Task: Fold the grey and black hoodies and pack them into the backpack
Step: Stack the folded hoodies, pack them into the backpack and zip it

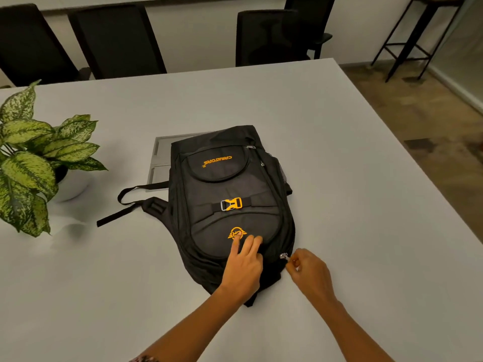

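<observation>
A black backpack (230, 189) with orange lettering and an orange buckle lies flat on the grey table (352, 178), its front facing up and its near end towards me. My left hand (244, 267) rests on the backpack's near end, fingers spread straight over the lower front pocket by the orange logo. My right hand (308, 273) pinches the metal zip pull (284, 256) at the backpack's near right edge. No grey or black hoodie shows in this view.
A potted plant (34, 158) with speckled green leaves in a white pot stands at the table's left. A grey recessed panel (162, 158) lies in the table behind the backpack. Black chairs (117, 37) line the far edge; a tall stool (418, 35) stands at the back right.
</observation>
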The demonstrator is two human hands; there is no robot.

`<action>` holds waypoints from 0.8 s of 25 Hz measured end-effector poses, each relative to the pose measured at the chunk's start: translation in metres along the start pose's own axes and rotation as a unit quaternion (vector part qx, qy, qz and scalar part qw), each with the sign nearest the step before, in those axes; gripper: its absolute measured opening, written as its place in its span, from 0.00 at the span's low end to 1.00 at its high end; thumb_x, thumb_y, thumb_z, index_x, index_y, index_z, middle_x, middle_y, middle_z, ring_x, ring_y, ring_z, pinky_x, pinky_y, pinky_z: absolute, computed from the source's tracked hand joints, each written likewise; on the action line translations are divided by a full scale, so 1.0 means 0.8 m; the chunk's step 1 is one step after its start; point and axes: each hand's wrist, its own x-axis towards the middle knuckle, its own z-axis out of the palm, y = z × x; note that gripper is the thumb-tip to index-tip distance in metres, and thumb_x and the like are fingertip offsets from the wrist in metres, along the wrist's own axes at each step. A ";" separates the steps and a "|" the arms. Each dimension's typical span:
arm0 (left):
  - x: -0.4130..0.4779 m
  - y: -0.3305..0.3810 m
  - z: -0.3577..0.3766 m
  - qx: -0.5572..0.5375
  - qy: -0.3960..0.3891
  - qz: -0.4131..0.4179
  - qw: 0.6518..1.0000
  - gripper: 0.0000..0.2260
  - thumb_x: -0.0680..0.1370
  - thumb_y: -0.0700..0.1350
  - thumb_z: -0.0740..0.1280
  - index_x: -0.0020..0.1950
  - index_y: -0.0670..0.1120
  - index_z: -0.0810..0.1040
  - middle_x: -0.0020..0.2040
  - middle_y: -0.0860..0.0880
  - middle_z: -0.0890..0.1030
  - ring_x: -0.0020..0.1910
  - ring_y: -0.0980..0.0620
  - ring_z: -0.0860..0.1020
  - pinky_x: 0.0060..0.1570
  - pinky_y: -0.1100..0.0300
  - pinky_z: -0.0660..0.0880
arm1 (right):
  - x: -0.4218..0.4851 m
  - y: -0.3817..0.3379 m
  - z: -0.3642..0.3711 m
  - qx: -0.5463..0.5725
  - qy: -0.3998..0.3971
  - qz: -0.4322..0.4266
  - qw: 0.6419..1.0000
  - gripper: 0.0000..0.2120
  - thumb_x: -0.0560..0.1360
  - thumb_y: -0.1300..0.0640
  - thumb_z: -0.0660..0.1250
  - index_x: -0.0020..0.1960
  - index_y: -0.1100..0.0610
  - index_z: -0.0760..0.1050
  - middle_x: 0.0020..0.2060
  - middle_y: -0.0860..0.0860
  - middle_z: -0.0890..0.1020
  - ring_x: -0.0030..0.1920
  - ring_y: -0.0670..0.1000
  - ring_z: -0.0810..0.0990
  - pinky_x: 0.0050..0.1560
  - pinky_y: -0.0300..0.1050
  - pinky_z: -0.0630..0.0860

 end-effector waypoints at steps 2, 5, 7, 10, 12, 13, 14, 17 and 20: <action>-0.006 -0.004 -0.001 -0.003 0.010 -0.010 1.000 0.09 0.61 0.46 0.78 0.35 0.46 0.81 0.58 0.46 0.77 0.62 0.44 0.69 0.69 0.42 0.57 | 0.026 0.016 -0.010 -0.014 0.040 -0.012 0.999 0.11 0.71 0.60 0.73 0.35 0.56 0.73 0.31 0.49 0.77 0.30 0.49 0.74 0.27 0.44 0.70; -0.010 -0.005 -0.005 0.004 -0.021 -0.030 0.999 0.11 0.59 0.50 0.79 0.34 0.47 0.82 0.56 0.46 0.77 0.60 0.45 0.70 0.69 0.42 0.55 | 0.062 0.023 -0.015 -0.025 0.064 -0.030 0.997 0.09 0.72 0.62 0.73 0.36 0.58 0.74 0.30 0.51 0.77 0.28 0.49 0.73 0.25 0.41 0.67; 0.001 0.001 -0.014 -0.003 -0.049 -0.038 0.998 0.14 0.59 0.55 0.79 0.36 0.48 0.82 0.57 0.47 0.77 0.61 0.45 0.70 0.69 0.41 0.55 | 0.068 0.030 -0.011 -0.013 0.059 -0.032 0.998 0.07 0.73 0.62 0.72 0.38 0.58 0.76 0.32 0.51 0.78 0.29 0.48 0.74 0.28 0.40 0.68; 0.043 0.025 -0.031 0.004 -0.074 -0.021 0.997 0.19 0.61 0.61 0.77 0.39 0.48 0.82 0.60 0.46 0.76 0.63 0.44 0.70 0.70 0.38 0.61 | 0.058 0.045 -0.003 0.013 0.057 -0.033 0.998 0.05 0.75 0.61 0.71 0.41 0.56 0.77 0.34 0.49 0.78 0.31 0.47 0.75 0.29 0.35 0.67; 0.086 0.047 -0.033 0.033 -0.098 -0.006 0.995 0.18 0.63 0.60 0.77 0.40 0.47 0.84 0.63 0.44 0.75 0.66 0.44 0.69 0.72 0.36 0.56 | 0.056 0.049 -0.002 0.028 0.057 -0.041 0.997 0.04 0.74 0.61 0.72 0.42 0.55 0.78 0.35 0.48 0.78 0.32 0.46 0.74 0.30 0.32 0.65; 0.107 0.054 -0.032 0.060 -0.107 -0.003 0.992 0.17 0.65 0.59 0.77 0.42 0.47 0.84 0.66 0.43 0.74 0.68 0.43 0.68 0.73 0.35 0.50 | 0.058 0.049 -0.003 0.032 0.056 -0.051 0.997 0.04 0.74 0.61 0.72 0.42 0.56 0.78 0.36 0.48 0.79 0.32 0.46 0.75 0.30 0.32 0.66; 0.126 0.061 -0.029 0.089 -0.120 -0.001 0.989 0.15 0.68 0.57 0.75 0.45 0.47 0.85 0.68 0.42 0.72 0.70 0.42 0.65 0.73 0.34 0.45 | 0.060 0.050 -0.005 0.034 0.055 -0.061 0.996 0.04 0.73 0.61 0.72 0.43 0.56 0.78 0.36 0.48 0.79 0.33 0.45 0.75 0.30 0.33 0.69; 0.148 0.075 -0.011 0.132 -0.147 0.014 0.980 0.08 0.75 0.50 0.69 0.47 0.48 0.84 0.70 0.40 0.67 0.72 0.40 0.59 0.71 0.34 0.39 | 0.067 0.060 -0.009 0.031 0.050 -0.085 0.995 0.05 0.72 0.60 0.74 0.43 0.55 0.78 0.36 0.47 0.79 0.33 0.44 0.74 0.31 0.34 0.72; 0.140 0.073 -0.004 0.104 -0.145 0.013 0.984 0.06 0.72 0.49 0.70 0.44 0.49 0.85 0.65 0.44 0.72 0.68 0.42 0.63 0.73 0.37 0.40 | 0.074 0.063 -0.009 0.038 0.071 -0.104 0.991 0.07 0.70 0.60 0.76 0.42 0.54 0.78 0.36 0.47 0.79 0.33 0.43 0.75 0.29 0.33 0.72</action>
